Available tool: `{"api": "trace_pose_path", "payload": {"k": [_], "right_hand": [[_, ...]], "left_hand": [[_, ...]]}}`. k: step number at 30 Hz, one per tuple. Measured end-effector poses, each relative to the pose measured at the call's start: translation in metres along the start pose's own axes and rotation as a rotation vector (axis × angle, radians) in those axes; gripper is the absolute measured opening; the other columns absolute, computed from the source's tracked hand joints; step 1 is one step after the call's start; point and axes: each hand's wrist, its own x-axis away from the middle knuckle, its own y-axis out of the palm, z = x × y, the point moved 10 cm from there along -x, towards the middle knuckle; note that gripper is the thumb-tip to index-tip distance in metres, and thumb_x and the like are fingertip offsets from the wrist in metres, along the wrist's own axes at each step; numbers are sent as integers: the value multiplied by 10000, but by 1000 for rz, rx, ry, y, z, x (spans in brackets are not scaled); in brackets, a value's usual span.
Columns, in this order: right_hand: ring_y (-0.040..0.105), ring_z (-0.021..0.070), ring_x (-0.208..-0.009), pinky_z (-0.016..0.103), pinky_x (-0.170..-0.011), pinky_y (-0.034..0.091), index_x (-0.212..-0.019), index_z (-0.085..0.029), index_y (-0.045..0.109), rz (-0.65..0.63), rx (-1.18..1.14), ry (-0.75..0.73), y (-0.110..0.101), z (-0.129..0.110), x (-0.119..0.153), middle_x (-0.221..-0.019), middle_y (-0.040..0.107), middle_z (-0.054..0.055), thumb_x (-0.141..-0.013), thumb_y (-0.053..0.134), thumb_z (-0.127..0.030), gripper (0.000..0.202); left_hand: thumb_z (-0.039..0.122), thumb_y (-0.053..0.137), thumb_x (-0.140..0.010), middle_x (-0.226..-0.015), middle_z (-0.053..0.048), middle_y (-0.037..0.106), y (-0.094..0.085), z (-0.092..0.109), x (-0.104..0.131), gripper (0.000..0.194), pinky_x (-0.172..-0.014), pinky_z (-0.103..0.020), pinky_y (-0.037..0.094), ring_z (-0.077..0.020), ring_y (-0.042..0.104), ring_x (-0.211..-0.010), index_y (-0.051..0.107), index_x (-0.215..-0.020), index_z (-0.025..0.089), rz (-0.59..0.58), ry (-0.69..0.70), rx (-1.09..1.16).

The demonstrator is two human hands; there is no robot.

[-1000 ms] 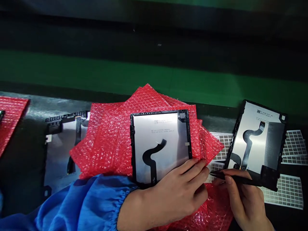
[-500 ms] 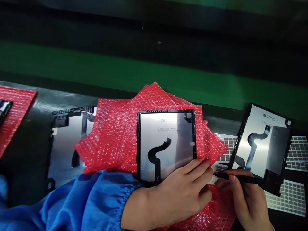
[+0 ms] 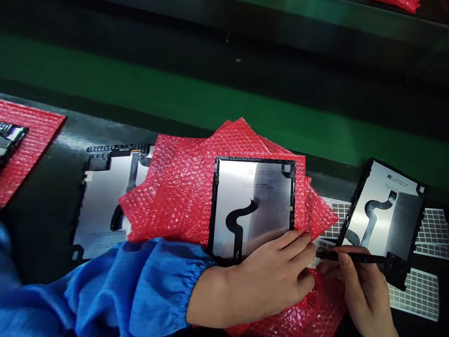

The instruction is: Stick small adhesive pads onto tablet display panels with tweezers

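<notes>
A display panel with a silver back, black frame and dark S-shaped flex cable lies on a pile of red bubble-wrap sheets. Over its lower right corner lies my left hand, in a blue sleeve, its fingers bent around the edge and the thumb hidden. My right hand pinches black tweezers whose tip points left, close to my left fingertips. What the tip touches, if anything, is hidden. Beyond my right hand lies another display panel on sheets of small grey labels.
Another display panel lies to the left, partly under the bubble wrap and my sleeve. At the far left, a red bubble-wrap sheet carries a dark-framed part. A green strip runs behind the dark bench.
My view has shifted and tilted slightly, so most things appear farther right. Both hands keep nearly the same pose, the left at the panel and the right on the tweezers.
</notes>
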Motion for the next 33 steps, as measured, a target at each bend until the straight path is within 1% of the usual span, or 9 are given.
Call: {"api": "trace_pose_path", "payload": {"k": [8, 12, 14, 17, 20, 24, 27, 29, 33], "right_hand": [[789, 253, -605, 349, -564, 683, -1048, -242, 736, 136, -252, 104, -12, 0, -4, -844, 817, 66, -1055, 706, -447, 207], [767, 237, -568, 339, -555, 668, -1003, -247, 762, 175, -310, 18, -31, -42, -10, -760, 788, 47, -1067, 677, -384, 174], [767, 229, -553, 348, -565, 680, -999, -260, 760, 153, -339, -46, -27, -73, -20, -797, 795, 36, -1066, 669, -366, 155], [786, 236, -561, 358, -577, 697, -1003, -268, 750, 63, -324, -136, 14, -118, -44, -847, 810, 32, -1058, 693, -380, 137], [811, 258, -608, 356, -595, 705, -1004, -258, 723, -74, -280, -185, 84, -148, -70, -771, 807, 43, -1062, 701, -447, 199], [830, 267, -661, 352, -567, 710, -1028, -253, 685, -176, -242, -157, 151, -153, -98, -827, 834, 67, -1061, 685, -537, 286], [835, 270, -668, 344, -564, 714, -1031, -246, 687, -197, -199, -117, 165, -145, -108, -811, 836, 77, -1060, 677, -558, 314], [834, 278, -658, 341, -544, 712, -1014, -248, 691, -189, -185, -107, 164, -141, -110, -786, 834, 82, -1059, 676, -561, 317], [840, 289, -666, 328, -519, 707, -1000, -256, 700, -157, -171, -91, 159, -138, -110, -791, 839, 84, -1049, 693, -556, 304]], "left_hand": [[293, 736, -992, -1347, -152, 732, -7, -1, -3, 104, -1189, -448, 440, -305, 660, -1322, 748, -960, 196, 11, 8, 8], [335, 610, -1066, -1418, -130, 711, -45, 3, 14, 252, -1254, -470, 393, -310, 596, -1418, 761, -1211, 196, 29, 31, -63], [284, 588, -1061, -1279, -87, 766, -64, 5, 30, 234, -1167, -411, 479, -263, 694, -1222, 755, -1211, 219, 19, 27, -65], [227, 614, -1011, -932, -61, 789, -73, -8, 57, 196, -1012, -383, 557, -216, 722, -819, 752, -1138, 170, -20, -113, -102], [284, 629, -1007, -979, -137, 815, -65, -29, 75, 362, -1114, -506, 513, -274, 770, -861, 718, -1289, 74, 2, -250, -208], [283, 687, -1003, -1000, -138, 815, -50, -52, 83, 369, -1181, -538, 484, -256, 776, -872, 721, -1314, 88, 38, -321, -212], [359, 750, -1011, -1202, -124, 765, -47, -60, 83, 385, -1080, -514, 576, -245, 746, -1038, 694, -1332, 153, 43, -339, -186], [409, 630, -1092, -1307, -98, 707, -48, -64, 84, 345, -1018, -482, 609, -269, 711, -1170, 691, -1325, 162, 50, -355, -173], [414, 594, -1110, -1350, -97, 678, -49, -67, 84, 345, -999, -467, 620, -277, 695, -1198, 683, -1338, 171, 66, -373, -152]]}}
